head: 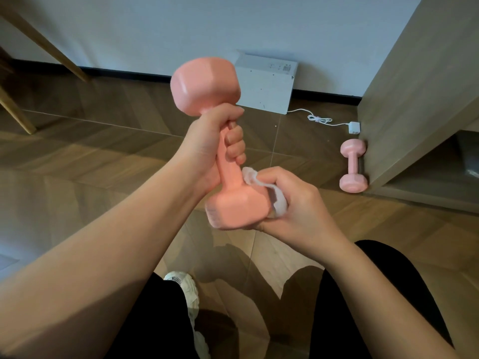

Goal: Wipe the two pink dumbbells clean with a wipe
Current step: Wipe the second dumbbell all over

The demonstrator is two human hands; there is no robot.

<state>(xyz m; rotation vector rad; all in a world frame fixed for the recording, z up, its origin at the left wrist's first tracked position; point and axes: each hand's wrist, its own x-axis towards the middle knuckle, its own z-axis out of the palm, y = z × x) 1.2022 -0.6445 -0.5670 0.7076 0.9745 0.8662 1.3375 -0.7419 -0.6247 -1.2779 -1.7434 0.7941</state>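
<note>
Centrally, item one: held dumbbell (207,84), pink, near upright, mid-frame.

Left hand (215,143), forearm entering from lower left, has its fingers (234,143) wrapped round the handle just under the upper head. Right hand (293,203), entering from lower right, cups the lower head from the right and below and clamps a white wipe (259,182) against that head's side. Item two: second dumbbell (353,165), lying on the floor (103,151) at right of frame, against the foot of a wooden cabinet (414,99), well apart from both hands. Hidden: mid-handle under the left fingers; most of the wipe inside the right hand; right fingertips behind the lower head. Lower head's left face is blurred. A white box (264,84) at the wall is partly covered by the upper head.
</note>
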